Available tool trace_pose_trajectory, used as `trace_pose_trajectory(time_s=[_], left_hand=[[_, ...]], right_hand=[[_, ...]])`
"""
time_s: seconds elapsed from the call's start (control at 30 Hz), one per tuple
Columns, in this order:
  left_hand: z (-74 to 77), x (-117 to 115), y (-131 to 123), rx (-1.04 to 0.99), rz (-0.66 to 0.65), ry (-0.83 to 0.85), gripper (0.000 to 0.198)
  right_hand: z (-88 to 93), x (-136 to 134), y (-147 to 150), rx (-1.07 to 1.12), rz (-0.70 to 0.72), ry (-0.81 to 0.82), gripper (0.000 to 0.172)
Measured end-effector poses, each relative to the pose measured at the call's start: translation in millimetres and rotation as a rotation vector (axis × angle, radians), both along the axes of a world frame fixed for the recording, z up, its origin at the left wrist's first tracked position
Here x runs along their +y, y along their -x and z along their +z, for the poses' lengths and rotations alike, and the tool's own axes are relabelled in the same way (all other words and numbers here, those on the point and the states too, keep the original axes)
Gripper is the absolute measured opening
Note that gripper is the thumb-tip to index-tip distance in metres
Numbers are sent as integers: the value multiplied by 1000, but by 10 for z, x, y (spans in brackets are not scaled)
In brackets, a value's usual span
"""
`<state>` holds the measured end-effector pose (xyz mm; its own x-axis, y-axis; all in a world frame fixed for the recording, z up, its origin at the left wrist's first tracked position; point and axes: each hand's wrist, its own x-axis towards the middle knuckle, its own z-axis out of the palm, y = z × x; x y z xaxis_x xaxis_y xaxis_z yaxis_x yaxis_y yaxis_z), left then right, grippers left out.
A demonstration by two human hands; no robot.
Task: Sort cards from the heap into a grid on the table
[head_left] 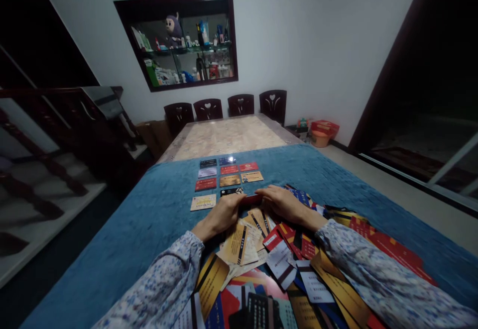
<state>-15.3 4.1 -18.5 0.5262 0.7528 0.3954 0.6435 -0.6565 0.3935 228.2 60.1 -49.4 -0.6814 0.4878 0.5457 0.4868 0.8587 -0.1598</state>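
My left hand (221, 215) and my right hand (284, 202) meet over a red card (251, 199), each pinching one end of it just above the blue cloth (149, 214). Beyond the card lies a tidy grid of cards (227, 175) in three columns, red, gold, dark and pale ones. A cream card (203, 202) lies at the grid's near left corner. Under and behind my forearms spreads a loose heap of cards (284, 264) in gold, red, blue and white. Both sleeves are floral.
The blue cloth covers the near part of a long table; its far part shows a bare marbled top (227, 137). Several dark chairs (224, 107) stand at the far end. A wall niche (182, 40) holds bottles and a plush toy. Stairs rise at left.
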Motion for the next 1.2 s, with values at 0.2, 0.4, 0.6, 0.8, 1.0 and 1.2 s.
trace_pose_trajectory(time_s=[0.2, 0.4, 0.6, 0.8, 1.0, 1.2], left_hand=[[1, 17, 33, -34, 54, -54, 49], [75, 5, 35, -79, 73, -54, 53], [95, -14, 9, -117, 97, -66, 51], [97, -19, -14, -155, 138, -67, 44], [83, -16, -23, -176, 130, -43, 40], [58, -31, -54, -182, 149, -54, 30]], right_hand=[[58, -50, 30, -43, -14, -125, 37], [108, -94, 52, -80, -57, -198, 34], [124, -111, 69, -73, -98, -244, 32], [113, -118, 72, -70, -135, -263, 34], [119, -135, 96, -42, -158, -329, 29], [129, -148, 120, -17, -156, -436, 20]])
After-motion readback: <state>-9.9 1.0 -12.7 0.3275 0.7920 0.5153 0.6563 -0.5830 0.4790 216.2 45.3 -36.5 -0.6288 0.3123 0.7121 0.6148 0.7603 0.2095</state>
